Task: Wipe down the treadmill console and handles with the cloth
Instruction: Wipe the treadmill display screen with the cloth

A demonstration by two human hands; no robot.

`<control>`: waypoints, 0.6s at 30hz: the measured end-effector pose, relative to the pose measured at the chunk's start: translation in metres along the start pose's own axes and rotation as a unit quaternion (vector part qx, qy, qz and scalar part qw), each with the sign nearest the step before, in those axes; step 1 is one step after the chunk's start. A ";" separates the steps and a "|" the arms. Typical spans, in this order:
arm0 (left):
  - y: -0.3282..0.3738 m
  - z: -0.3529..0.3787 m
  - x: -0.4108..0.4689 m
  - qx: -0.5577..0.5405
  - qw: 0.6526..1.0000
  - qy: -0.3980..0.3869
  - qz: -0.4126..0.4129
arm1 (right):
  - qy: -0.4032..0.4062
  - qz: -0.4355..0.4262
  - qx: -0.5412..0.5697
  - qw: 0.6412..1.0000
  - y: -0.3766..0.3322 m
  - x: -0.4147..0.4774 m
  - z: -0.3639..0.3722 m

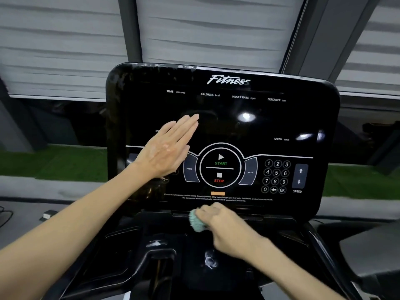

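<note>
The black glossy treadmill console [270, 122] fills the middle of the head view, tilted up toward me, with START and STOP marks and a number pad. My left hand [166, 148] lies flat with straight fingers on the left half of the screen. My right hand [225, 226] grips a bunched pale green cloth [195, 221] at the console's lower edge, just under the small warning text. Only the cloth's left side shows past my fingers.
Below the console lies a black tray [138, 256] with recesses and white glare spots. Window blinds [65, 50] and grey frame posts [129, 29] stand behind it. A strip of green turf [54, 163] runs outside at the left and right.
</note>
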State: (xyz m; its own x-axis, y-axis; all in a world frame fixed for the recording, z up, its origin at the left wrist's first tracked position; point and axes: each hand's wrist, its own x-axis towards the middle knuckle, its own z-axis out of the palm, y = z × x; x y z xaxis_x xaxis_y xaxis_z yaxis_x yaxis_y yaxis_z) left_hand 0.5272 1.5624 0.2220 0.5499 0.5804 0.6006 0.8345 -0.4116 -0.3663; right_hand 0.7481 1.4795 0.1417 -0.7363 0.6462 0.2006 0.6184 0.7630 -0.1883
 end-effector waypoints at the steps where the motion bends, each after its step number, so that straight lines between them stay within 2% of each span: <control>1: -0.004 0.000 -0.003 0.001 1.000 0.001 -0.002 | 0.007 -0.009 0.001 1.000 -0.014 0.014 0.007; 5: -0.017 0.001 -0.008 0.000 1.000 0.000 0.004 | 0.017 -0.004 0.021 1.000 -0.032 0.030 0.019; 7: -0.023 0.001 -0.008 -0.001 1.000 0.001 0.004 | 0.019 0.009 0.039 0.999 -0.017 0.010 0.015; 14: -0.044 -0.004 -0.018 -0.004 0.999 0.034 -0.025 | 0.010 0.116 -0.013 0.993 0.034 -0.052 -0.013; 18: -0.052 -0.004 -0.022 -0.009 0.998 0.044 -0.043 | 0.037 0.126 0.020 0.991 0.003 -0.026 -0.001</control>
State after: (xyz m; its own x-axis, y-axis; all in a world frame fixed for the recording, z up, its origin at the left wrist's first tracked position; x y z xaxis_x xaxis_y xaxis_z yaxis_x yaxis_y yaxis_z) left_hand 0.4716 1.5679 0.2309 0.4711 0.5509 0.6888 0.8770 -0.3761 -0.2990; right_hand 0.7693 1.4653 0.1367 -0.5358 0.8172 0.2125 0.7679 0.5763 -0.2798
